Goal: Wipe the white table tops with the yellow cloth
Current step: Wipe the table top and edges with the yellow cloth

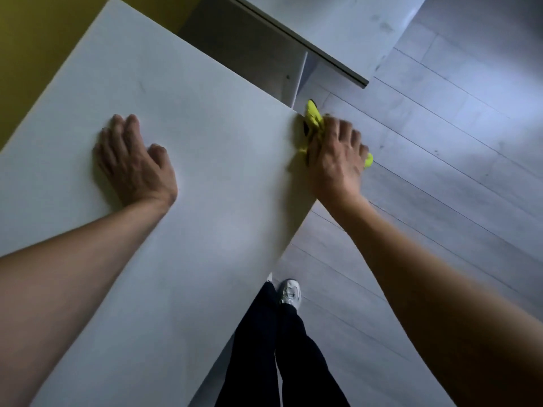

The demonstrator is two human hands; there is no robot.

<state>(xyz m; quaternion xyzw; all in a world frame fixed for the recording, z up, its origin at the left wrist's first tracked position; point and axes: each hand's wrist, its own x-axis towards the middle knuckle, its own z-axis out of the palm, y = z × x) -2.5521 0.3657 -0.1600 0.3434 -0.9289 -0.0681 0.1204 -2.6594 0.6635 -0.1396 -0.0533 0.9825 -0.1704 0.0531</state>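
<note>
A white table top fills the left and middle of the head view, with its right corner near the centre. My right hand grips the bunched yellow cloth at that right edge, and the cloth hangs partly past the table's corner. Most of the cloth is hidden under the hand, with a small bit showing beyond my fingers. My left hand rests flat on the table top with fingers straight, well to the left of the cloth.
A second white table with a dark edge strip stands beyond, its leg close to the cloth. Grey plank floor lies to the right. My legs in dark trousers and a white shoe stand by the table's near edge.
</note>
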